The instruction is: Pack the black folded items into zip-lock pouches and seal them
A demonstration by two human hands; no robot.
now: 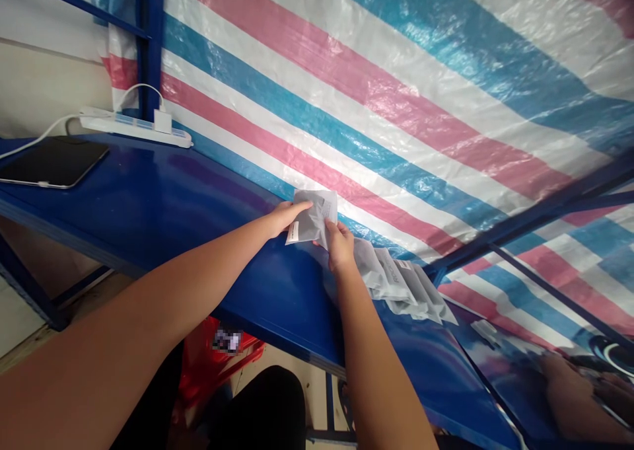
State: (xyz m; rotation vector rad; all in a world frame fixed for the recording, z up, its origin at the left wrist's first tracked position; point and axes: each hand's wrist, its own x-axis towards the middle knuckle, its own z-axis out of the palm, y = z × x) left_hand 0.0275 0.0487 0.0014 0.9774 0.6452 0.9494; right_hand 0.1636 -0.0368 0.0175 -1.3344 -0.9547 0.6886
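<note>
Both my hands hold one grey packet (313,216) upright at the back of a blue shelf (163,205), against a striped tarp. My left hand (287,216) grips its left edge, fingers closed on it. On the packet's lower right side my right hand (337,244) pinches it. A row of several more grey packets (401,281) leans against the tarp just right of my right hand.
A dark tablet (52,161) lies at the shelf's left end, beside a white power strip (133,125) with a charger plugged in. The pink, white and blue tarp (396,93) backs the shelf. A red object (212,357) sits under it. Another person's hand (579,390) shows at lower right.
</note>
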